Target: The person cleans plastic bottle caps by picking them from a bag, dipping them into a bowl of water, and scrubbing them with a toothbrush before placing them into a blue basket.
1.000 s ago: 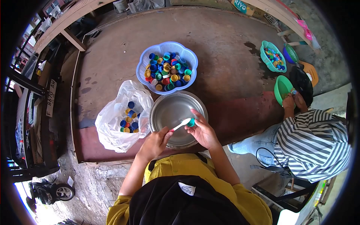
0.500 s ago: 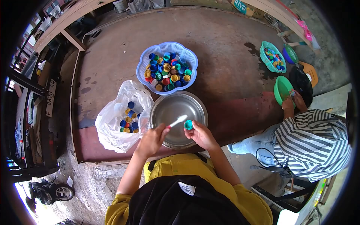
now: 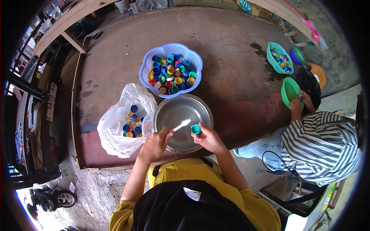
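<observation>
My left hand (image 3: 156, 145) is closed on the handle of a white-headed toothbrush (image 3: 182, 125), which points up and right over a metal basin (image 3: 162, 108). In my right hand (image 3: 210, 139) is a teal-green bottle cap (image 3: 195, 129), pinched between thumb and fingers, its hollow side facing up. Brush and cap are a small gap apart. Beyond the basin stands a blue-violet plastic basket (image 3: 145, 61) heaped with bottle caps in many colours. To the left lies an open white plastic bag (image 3: 111, 129) with several blue and yellow caps inside.
At the right a person in a striped shirt (image 3: 320, 142) works with both hands in a green bowl (image 3: 285, 92). Behind it are a mint basket (image 3: 271, 57) of caps and a black plastic bag (image 3: 309, 82). The table's front edge (image 3: 111, 168) runs close before me.
My right hand has turned the cap slightly and shifted it a little to the right. The toothbrush head has dipped slightly left, a bit farther from the cap.
</observation>
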A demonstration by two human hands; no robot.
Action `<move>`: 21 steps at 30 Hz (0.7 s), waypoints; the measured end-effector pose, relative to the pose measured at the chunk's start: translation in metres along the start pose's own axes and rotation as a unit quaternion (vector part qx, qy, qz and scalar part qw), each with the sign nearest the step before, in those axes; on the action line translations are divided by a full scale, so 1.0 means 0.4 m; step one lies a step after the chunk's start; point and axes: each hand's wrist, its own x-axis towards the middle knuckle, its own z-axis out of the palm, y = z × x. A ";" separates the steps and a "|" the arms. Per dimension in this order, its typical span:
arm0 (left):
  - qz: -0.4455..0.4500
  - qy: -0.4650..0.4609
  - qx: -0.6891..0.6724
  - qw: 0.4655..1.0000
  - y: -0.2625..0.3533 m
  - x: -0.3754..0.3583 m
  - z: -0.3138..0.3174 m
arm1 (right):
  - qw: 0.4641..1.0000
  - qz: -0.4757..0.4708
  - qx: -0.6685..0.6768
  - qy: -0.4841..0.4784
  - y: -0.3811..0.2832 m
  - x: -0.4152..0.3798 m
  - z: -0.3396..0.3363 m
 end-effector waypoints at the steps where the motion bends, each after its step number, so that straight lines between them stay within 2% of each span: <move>1: 0.023 -0.016 -0.009 1.000 0.003 -0.008 0.003 | 1.000 0.009 0.004 0.006 0.000 0.002 0.004; 2: 0.047 -0.032 -0.019 0.998 0.004 -0.013 0.005 | 1.000 0.018 0.008 0.011 -0.001 0.004 0.010; 6: -0.062 0.019 0.015 0.998 -0.013 0.009 -0.010 | 0.998 0.055 -0.002 -0.032 -0.012 0.010 0.010; 7: -0.043 0.042 -0.008 0.998 -0.007 0.010 -0.019 | 0.998 0.052 0.002 -0.043 -0.014 0.008 0.010; 10: -0.020 0.011 -0.056 0.998 0.035 0.006 -0.017 | 0.996 0.006 -0.063 0.070 -0.015 0.001 0.050; 13: -0.026 -0.007 -0.091 0.995 0.051 0.003 -0.002 | 0.996 -0.042 -0.062 0.043 -0.003 0.013 0.023; 16: -0.036 -0.021 -0.111 0.993 0.067 0.004 0.003 | 0.998 -0.050 -0.020 -0.020 0.002 0.018 0.009; 19: -0.031 -0.025 -0.113 0.993 0.057 0.002 0.016 | 0.995 -0.081 0.024 0.049 -0.001 0.010 0.038; 21: -0.029 -0.029 -0.122 0.992 0.051 0.001 0.023 | 0.994 -0.098 0.045 -0.001 0.002 0.015 0.011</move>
